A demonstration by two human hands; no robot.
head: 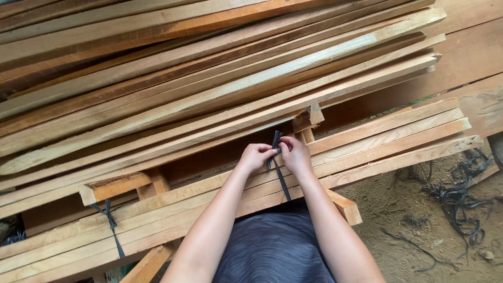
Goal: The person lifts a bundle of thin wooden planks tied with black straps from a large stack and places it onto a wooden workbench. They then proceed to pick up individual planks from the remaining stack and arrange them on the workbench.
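My left hand (255, 156) and my right hand (294, 153) meet over a bundle of long pale wooden slats (377, 141). Both pinch a black plastic strap (281, 181) that wraps the bundle; its loose ends stick up between my fingers at the knot. A short wooden block (307, 118) stands just beyond my hands. Further left, a second black strap (111, 225) is tied around the same bundle.
A big stack of long planks (209, 68) fills the top and left. Sandy ground (419, 230) at the lower right carries a tangle of loose black straps (461, 202). A wooden support beam (343, 207) juts out under the bundle near my right forearm.
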